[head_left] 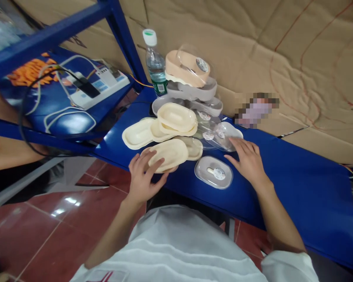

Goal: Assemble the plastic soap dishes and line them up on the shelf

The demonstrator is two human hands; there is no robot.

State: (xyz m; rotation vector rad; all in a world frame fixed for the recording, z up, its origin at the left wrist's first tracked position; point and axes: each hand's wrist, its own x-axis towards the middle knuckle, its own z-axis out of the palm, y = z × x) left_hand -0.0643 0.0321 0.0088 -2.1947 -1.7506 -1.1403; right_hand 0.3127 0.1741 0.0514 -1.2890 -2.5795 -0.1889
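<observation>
My left hand [143, 177] pinching cream oval plastic tray [168, 155] at 6 o'clock rim; right hand [247, 161] spread flat on blue desk [297, 184], 3 o'clock of clear oval lid [213, 172]. Best keep tray level.

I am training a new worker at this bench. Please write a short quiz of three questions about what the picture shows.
1. True or false: the left hand holds a cream tray.
2. Which thing stands behind the pile of trays? A) a bottle B) a kettle C) a lamp
3. Fill in: the right hand lies flat on the ____ bench, beside a clear lid.

Key: 1 true; 2 A; 3 blue.
</observation>
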